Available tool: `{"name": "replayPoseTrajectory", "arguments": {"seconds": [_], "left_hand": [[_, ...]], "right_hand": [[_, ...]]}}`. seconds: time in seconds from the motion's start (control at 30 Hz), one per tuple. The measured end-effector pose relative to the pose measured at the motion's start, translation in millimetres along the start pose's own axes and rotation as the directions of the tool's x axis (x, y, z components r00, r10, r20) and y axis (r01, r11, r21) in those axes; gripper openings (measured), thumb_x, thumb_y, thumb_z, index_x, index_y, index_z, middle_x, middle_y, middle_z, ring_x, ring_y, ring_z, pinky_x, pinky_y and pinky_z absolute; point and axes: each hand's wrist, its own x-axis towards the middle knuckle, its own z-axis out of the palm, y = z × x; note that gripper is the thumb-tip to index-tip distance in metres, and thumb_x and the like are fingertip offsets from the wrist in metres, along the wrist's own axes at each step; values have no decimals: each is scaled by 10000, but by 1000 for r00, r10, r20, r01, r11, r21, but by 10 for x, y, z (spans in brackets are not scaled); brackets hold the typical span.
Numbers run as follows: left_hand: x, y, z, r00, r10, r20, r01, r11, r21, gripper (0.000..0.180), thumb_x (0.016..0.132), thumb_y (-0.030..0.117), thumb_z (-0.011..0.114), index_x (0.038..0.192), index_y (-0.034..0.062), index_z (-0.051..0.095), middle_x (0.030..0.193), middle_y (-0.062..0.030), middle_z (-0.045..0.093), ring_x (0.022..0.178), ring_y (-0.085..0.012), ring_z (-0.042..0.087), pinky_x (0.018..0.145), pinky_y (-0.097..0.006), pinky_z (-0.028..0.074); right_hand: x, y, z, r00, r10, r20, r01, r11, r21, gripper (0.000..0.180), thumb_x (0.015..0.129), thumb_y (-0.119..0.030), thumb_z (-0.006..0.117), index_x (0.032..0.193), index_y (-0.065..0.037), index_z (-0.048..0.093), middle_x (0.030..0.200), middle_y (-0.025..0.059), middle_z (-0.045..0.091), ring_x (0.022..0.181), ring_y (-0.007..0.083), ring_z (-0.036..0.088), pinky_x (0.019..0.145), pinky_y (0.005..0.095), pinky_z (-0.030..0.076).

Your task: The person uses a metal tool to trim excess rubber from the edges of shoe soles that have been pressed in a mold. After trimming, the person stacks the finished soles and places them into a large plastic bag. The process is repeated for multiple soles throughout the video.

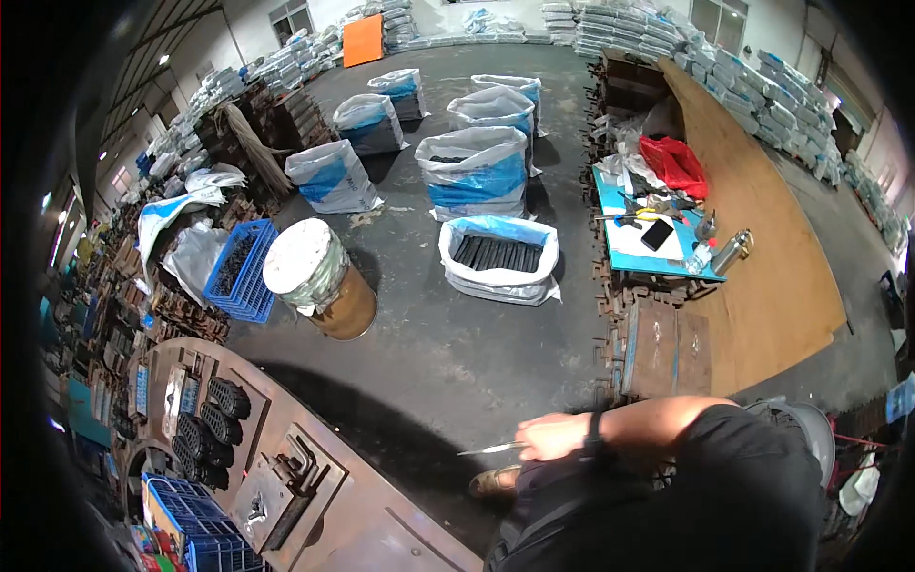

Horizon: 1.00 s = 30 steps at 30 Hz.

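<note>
My right hand (553,437), with a dark band at its wrist, is closed around a thin knife (491,449). The pale, narrow blade points left over the dark floor; the handle is hidden in my fingers. My left hand is out of sight. To the left stands a round-edged metal table (357,529), apart from my hand. On it lie a metal mould (276,496) with bent handles and several black ridged rubber pieces (221,410).
Ahead stands an open white-and-blue sack (500,278) of black strips, with several more sacks behind. A drum (343,305) and a blue crate (243,272) stand left. At right, a blue-topped bench (620,250) holds pliers, a phone (657,234) and a steel flask (732,253).
</note>
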Motion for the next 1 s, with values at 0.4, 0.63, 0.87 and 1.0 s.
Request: {"name": "replayPoseTrajectory", "arguments": {"seconds": [0.4, 0.63, 0.87, 1.0], "left_hand": [[-2243, -689, 824, 858, -510, -58, 466, 823, -325, 213, 982, 125, 665, 1139, -15, 692, 1094, -119, 731, 1035, -210, 662, 950, -356, 527], [-3645, -551, 835, 740, -595, -314, 616, 787, -39, 430, 842, 172, 759, 1248, 56, 681, 1328, -147, 640, 1287, -355, 551, 1101, -462, 419], [-3800, -382, 1077, 671, -617, -412, 648, 758, -79, 489, 860, 195, 742, 1323, 72, 646, 1420, -124, 598, 1382, -347, 493, 1152, -485, 355], [-3800, -429, 1037, 675, -620, -399, 641, 761, -98, 491, 867, 215, 736, 1324, 53, 651, 1409, -112, 614, 1390, -350, 491, 1146, -490, 359]], "right_hand": [[868, -1727, 390, 798, -532, 283, 557, 831, -10, 399, 964, -399, 696, 1093, -24, 659, 1130, 160, 653, 1108, 365, 654, 903, 480, 536], [914, -3248, 870, 301, -766, 568, 949, 185, -254, 287, 941, -277, 706, 983, -2, 637, 1007, 178, 614, 978, 384, 635, 840, 477, 536], [1099, -3986, 1981, -28, -678, 735, 898, -341, -280, 209, 906, -207, 654, 952, -4, 677, 994, 167, 648, 921, 352, 664, 816, 473, 560], [1067, -4251, 2544, -46, -602, 797, 779, -521, -349, 182, 851, -141, 626, 980, -29, 689, 972, 159, 657, 921, 315, 670, 796, 435, 540]]}}
